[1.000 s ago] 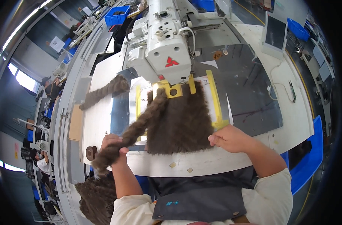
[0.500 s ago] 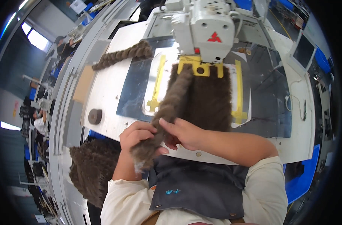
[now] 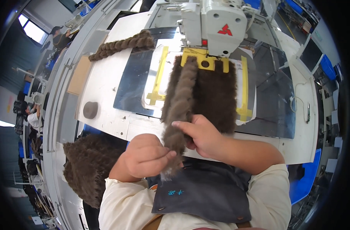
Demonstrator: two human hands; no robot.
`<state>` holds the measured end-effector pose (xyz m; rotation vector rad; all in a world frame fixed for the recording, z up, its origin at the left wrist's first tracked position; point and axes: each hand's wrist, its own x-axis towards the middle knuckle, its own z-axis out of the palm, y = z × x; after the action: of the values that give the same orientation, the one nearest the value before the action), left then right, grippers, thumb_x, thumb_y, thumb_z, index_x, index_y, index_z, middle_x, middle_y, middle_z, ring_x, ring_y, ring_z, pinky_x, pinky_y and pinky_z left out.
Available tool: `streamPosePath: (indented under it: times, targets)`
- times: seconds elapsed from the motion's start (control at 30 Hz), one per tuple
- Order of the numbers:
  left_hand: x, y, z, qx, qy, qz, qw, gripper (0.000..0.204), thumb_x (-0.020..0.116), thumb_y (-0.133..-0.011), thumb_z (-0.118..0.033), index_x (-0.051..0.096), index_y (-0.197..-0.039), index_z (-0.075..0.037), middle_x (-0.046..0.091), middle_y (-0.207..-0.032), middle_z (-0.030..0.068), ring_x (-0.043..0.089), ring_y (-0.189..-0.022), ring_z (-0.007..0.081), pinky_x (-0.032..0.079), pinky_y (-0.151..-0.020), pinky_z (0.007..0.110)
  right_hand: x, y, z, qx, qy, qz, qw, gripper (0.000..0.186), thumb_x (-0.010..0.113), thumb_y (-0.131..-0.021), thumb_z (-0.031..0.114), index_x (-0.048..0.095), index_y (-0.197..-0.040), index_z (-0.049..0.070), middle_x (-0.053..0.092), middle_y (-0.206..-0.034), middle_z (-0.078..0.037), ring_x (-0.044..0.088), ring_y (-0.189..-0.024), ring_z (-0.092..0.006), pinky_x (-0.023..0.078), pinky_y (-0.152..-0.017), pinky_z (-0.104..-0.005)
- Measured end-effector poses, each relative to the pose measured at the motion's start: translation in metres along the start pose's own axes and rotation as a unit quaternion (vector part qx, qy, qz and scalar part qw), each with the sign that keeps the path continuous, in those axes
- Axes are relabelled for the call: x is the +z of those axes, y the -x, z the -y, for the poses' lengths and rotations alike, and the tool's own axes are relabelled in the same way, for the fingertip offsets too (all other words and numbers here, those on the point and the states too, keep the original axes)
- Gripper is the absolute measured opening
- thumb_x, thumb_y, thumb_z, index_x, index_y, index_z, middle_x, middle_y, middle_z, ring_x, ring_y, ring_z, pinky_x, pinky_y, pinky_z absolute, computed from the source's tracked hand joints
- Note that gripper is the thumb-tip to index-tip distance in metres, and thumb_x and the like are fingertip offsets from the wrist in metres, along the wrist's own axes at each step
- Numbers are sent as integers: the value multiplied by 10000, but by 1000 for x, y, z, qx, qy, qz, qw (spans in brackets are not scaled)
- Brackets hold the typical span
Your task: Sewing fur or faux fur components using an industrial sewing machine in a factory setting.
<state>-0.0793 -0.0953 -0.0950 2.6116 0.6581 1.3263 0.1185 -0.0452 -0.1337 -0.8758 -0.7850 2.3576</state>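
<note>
A long twisted strip of brown plush fabric [image 3: 181,97] runs from under the yellow clamp plate [image 3: 201,61] down toward my body. It lies along the left side of a flat brown plush panel [image 3: 218,92]. My right hand [image 3: 205,137] grips the strip from the right, thumb on top and fingers curled beneath. At its near end, my left hand [image 3: 146,156] is closed, thumb and forefinger pinching the strip's left edge. Its other fingers are folded in. The strip's near tip hangs above my dark apron [image 3: 200,195].
The white sewing machine head [image 3: 224,25] stands over the clamp plate. A second rolled plush strip [image 3: 123,46] lies at the far left of the table. Nearer are a round grey-brown object [image 3: 90,110] and, below the table's left edge, a plush heap [image 3: 88,166]. A blue bin [image 3: 307,180] is at right.
My left hand has shifted down and right from the strip's side to its near end. The strip's near part has swung right and lies straighter. My right hand has moved right with it.
</note>
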Motion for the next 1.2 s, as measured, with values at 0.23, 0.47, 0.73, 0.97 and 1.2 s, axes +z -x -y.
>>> streamPosePath:
  times: [0.23,0.47,0.73,0.97,1.2]
  targets:
    - [17,-13,-2,67,23,128,989,215,776,-733,44,591,-691,-59,473,-674,5,505,-520,135,350,-439,296,-16,39,-25,118,57,55,990,231,691,-1017,257,682,-903,56,630,-751,9,496,-530,-67,342,-440,-229]
    - [29,-27,14,21,145,298,943,228,791,-817,-273,654,-826,-91,497,-703,17,545,-594,202,415,-523,339,-42,51,-49,75,103,12,992,328,723,-961,305,714,-850,-4,644,-700,-26,585,-590,-111,432,-514,-291]
    - [96,-63,72,-47,189,311,930,574,646,-917,-631,704,-894,-60,644,-771,109,615,-729,369,464,-703,458,-75,59,-22,-91,553,-34,828,387,703,-767,350,685,-734,-35,660,-716,-258,674,-739,-430,537,-701,-512]
    - [112,-58,90,-119,175,545,811,376,611,-1019,-405,690,-950,-44,654,-841,142,646,-866,390,500,-733,477,-93,93,7,2,669,-86,738,395,665,-781,373,678,-749,-20,661,-718,-242,668,-759,-448,535,-727,-523]
    - [106,-67,89,-166,174,399,885,248,773,-884,-189,668,-1012,-4,620,-879,155,634,-870,375,507,-722,447,-109,103,22,-130,761,-143,620,271,670,-867,301,650,-794,41,675,-746,-137,683,-736,-362,537,-674,-481]
